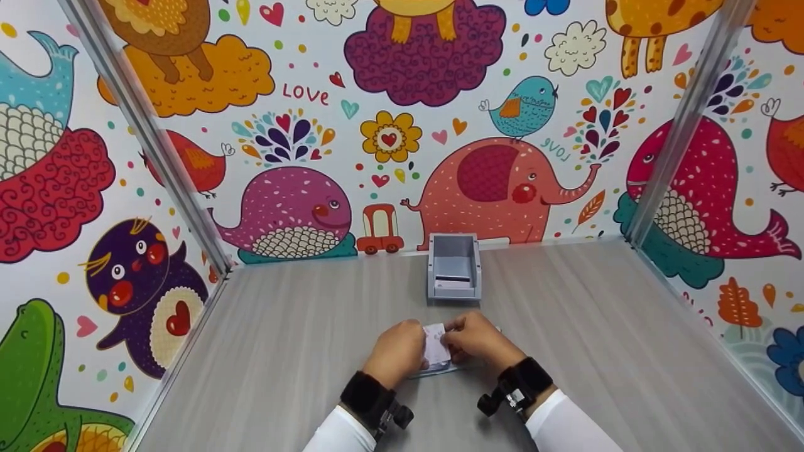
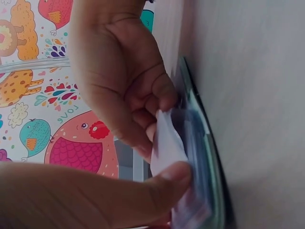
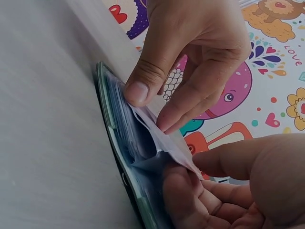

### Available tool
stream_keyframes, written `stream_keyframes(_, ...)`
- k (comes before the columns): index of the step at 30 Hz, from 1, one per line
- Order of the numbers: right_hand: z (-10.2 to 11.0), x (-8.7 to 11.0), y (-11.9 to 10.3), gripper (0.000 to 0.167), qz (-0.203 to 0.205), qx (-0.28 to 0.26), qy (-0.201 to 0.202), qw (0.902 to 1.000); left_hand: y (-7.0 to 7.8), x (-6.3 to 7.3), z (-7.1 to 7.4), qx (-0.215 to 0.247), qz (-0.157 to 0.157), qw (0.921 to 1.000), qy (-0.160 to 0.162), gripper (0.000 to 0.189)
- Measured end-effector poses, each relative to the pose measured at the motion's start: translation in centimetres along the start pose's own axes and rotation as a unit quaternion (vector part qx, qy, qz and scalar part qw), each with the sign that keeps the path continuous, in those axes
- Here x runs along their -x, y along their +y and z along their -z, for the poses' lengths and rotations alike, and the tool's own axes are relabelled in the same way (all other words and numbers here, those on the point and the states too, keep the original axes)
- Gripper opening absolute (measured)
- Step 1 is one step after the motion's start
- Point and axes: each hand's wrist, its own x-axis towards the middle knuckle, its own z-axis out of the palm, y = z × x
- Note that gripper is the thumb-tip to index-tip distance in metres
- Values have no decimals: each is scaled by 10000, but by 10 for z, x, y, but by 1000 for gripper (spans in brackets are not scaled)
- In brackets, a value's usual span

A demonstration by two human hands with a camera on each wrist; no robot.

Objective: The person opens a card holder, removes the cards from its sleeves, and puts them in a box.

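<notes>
A green-covered card holder [image 1: 440, 372] with clear plastic sleeves [image 3: 128, 114] lies on the table in front of me, its pages partly fanned up. My left hand [image 1: 397, 351] pinches the left side of a pale pinkish card [image 1: 435, 345], thumb [image 2: 176, 176] on its face. From the other side, my right hand [image 1: 477, 339] grips the card's edge between thumb and fingers. In the right wrist view, the right fingers [image 3: 181, 195] reach in at the gap of a sleeve, spreading it from the pages behind. I cannot tell how much of the card sits inside the sleeve.
Just beyond the hands stands a grey plastic bin [image 1: 453, 242], with a few flat cards [image 1: 453, 284] at its front. The wood-grain table [image 1: 282, 339] meets walls covered in cartoon animals, with metal posts [image 1: 157, 144] at the corners.
</notes>
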Motion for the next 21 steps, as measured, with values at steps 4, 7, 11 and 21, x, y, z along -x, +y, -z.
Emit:
stream_keyframes(4,-2,0,-1,27,-112,-122,73,9998,1,0,0,-2,10,10000,22,35)
stream_keyframes(7,-2,-1,-1,22,-126,-163,52,9998,2,1,1,-21,-5,10000,80,36)
stream_keyframes(11,-1,0,-1,17,-37,-62,20,10000,2,2,1,-108,-74,9996,262,37)
stream_keyframes(21,5,1,-6,23,-31,-162,121,9998,3,2,0,-215,-43,9992,325,40)
